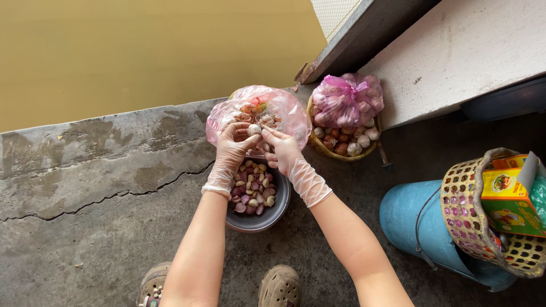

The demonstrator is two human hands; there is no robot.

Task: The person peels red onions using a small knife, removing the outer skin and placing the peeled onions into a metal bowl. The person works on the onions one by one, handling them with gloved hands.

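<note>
1. The left hand [232,149] and right hand [282,152], both in thin clear gloves, pinch one garlic bulb [254,129] between their fingertips, held just above the grey bowl [272,215].
2. To do this well, I judge the thumbs should pry at the bulb's seam while it stays over the bowl, so that loosened cloves [253,190] drop in with the pink and white ones already there.
3. Papery skins belong in the pink plastic bag [284,111] lying open just beyond the hands on the concrete floor [102,187].
4. Far right, a knotted pink bag [347,98] sits on whole bulbs in a yellow woven basket [318,145].
5. Near right, a green and yellow carton [508,202] bearing small food pictures stands in a woven basket [463,213] over a blue tub [406,219].
</note>
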